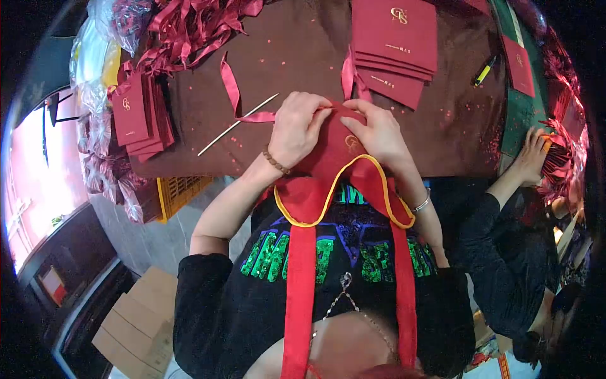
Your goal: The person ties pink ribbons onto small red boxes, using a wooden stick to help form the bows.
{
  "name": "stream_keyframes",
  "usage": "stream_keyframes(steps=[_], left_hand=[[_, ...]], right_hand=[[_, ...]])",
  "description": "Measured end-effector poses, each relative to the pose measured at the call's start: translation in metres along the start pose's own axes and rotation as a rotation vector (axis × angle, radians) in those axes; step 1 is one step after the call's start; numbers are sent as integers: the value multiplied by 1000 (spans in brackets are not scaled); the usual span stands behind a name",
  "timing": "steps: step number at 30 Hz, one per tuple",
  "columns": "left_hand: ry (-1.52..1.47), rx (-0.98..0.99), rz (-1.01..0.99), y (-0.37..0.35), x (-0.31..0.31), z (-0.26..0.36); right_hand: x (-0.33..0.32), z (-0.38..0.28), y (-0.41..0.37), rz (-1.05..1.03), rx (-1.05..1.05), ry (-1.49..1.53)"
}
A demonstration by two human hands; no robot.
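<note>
A dark red pouch (333, 140) with a gold logo lies at the table's near edge, between my two hands. My left hand (298, 126) pinches its upper left edge, thumb against the bent fingers. Opposite, the thumb and fingers of my right hand (379, 134) close on the upper right edge. A pinkish-red ribbon (232, 88) trails out to the left from beside my left hand. Another length of ribbon (348, 74) stands up beyond my right fingers. Whether the ribbons pass through the pouch is hidden by my hands. A thin pale stick (238, 124) lies left of my left hand.
Stacked red pouches sit at the back right (394, 38) and at the left (136, 117). A ribbon heap (189, 31) covers the back left. A yellow-and-black marker (485, 72) lies right. Another person's hand (531, 156) touches red pieces at the far right. Plastic-wrapped bundles (101, 145) line the left edge.
</note>
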State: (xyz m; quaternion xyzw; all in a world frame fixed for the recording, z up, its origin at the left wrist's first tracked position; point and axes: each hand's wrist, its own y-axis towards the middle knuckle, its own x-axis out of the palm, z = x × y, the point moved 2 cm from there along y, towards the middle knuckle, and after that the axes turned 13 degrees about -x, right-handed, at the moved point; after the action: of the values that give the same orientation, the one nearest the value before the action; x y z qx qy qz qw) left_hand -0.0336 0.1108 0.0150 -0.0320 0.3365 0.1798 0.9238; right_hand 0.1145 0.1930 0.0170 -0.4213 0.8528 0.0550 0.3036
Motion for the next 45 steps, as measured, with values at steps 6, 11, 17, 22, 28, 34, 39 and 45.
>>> stream_keyframes(steps=[6, 11, 17, 22, 28, 34, 39, 45], left_hand=[[149, 101, 10, -2, 1, 2], [298, 147, 95, -5, 3, 9], [296, 88, 62, -3, 3, 8], [316, 118, 43, -4, 3, 5], [284, 138, 18, -2, 0, 1], [280, 155, 53, -1, 3, 0], [336, 155, -4, -1, 2, 11], [321, 107, -31, -2, 1, 10]], right_hand=[[0, 0, 1, -24, 1, 15], [7, 5, -1, 14, -15, 148], [7, 7, -2, -4, -2, 173], [9, 8, 0, 0, -37, 123], [-3, -3, 0, -83, -34, 52], [-1, 6, 2, -59, -48, 216], [1, 8, 1, -64, -48, 257], [8, 17, -1, -79, -13, 309]])
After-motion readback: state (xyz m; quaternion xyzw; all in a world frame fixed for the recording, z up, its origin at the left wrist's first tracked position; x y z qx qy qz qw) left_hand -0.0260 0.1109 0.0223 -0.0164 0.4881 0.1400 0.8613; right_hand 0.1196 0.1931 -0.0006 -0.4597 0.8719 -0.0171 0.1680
